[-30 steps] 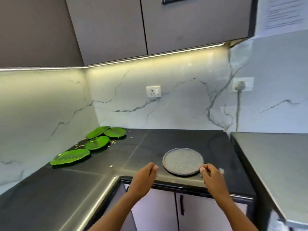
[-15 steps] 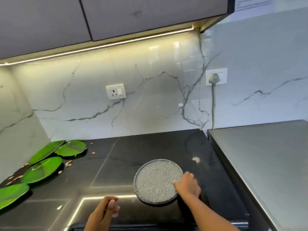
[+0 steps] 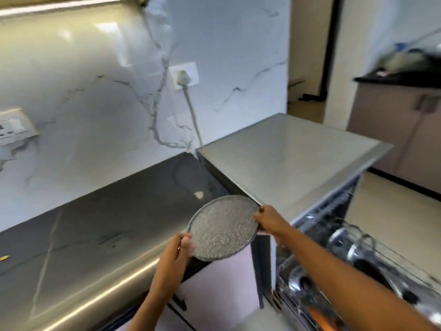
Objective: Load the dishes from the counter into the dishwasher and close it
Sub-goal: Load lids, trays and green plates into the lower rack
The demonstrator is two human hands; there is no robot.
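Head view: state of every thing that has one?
plate, held at both rims, off the counter.
left hand, gripping the plate's left rim.
right hand, gripping its right rim.
dishwasher, open.
rack, pulled out, partly loaded.
plug, in its socket.

Steel vessels (image 3: pixel 343 240) crowd the pulled-out rack (image 3: pixel 282 268) beneath the dishwasher top (image 3: pixel 286 163)

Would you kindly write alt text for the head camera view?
A person's left hand and right hand hold a speckled grey plate by its rim over the dark counter edge, beside an open dishwasher holding metal dishes.
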